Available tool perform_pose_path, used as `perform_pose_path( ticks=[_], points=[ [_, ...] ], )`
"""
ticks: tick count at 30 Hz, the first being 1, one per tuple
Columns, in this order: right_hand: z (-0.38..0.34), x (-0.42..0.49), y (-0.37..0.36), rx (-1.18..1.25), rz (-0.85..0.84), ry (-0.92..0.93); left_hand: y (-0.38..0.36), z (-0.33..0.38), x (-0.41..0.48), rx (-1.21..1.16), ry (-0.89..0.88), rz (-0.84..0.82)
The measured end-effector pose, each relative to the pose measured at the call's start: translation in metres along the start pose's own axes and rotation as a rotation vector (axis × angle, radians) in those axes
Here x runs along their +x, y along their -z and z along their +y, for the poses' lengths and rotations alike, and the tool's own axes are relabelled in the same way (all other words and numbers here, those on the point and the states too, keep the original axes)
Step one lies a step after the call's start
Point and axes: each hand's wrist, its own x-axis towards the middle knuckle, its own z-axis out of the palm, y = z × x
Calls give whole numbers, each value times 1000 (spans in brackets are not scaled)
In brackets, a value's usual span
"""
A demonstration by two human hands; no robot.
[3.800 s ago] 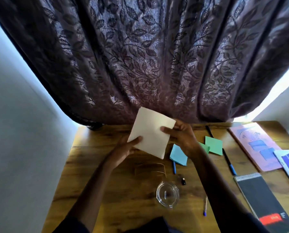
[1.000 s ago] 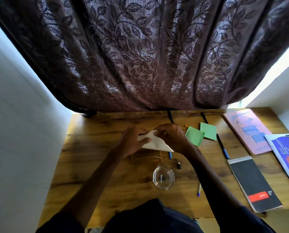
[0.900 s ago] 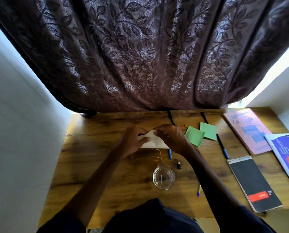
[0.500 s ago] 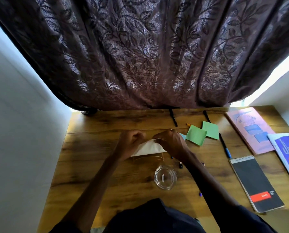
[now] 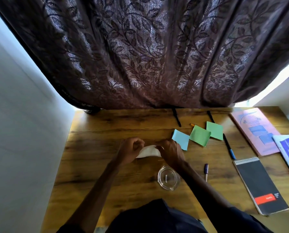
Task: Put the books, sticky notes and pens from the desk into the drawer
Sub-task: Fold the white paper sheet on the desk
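Fingers (image 5: 137,144) of the left hand (image 5: 129,151) and right hand (image 5: 169,151) pinch a folded white paper (image 5: 148,151) low over the tabletop (image 5: 106,125). Sticky notes (image 5: 199,135), pens (image 5: 229,147) and books (image 5: 256,132) lie right of them.

Dark navy garment (image 5: 157,217), bare forearms

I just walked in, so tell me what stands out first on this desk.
Both hands, left hand and right hand, pinch a white paper at mid-desk. Right of them lie sticky notes; a black notepad sits at the right edge. A dark leafy curtain hangs behind.
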Motion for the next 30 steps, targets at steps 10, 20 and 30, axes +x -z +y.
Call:
perform_pose_path(
  ticks=[10, 20, 30],
  points=[
    [14, -16, -27, -1, -20, 9, -8, -4, -5, -7, 28, 71],
    [11, -17, -22, 37, -4, 18, -10, -7, -8, 2, 45, 44],
    [19, -17, -15, 179, -124, -36, -11, -4, -12, -7, 79, 47]
  ],
)
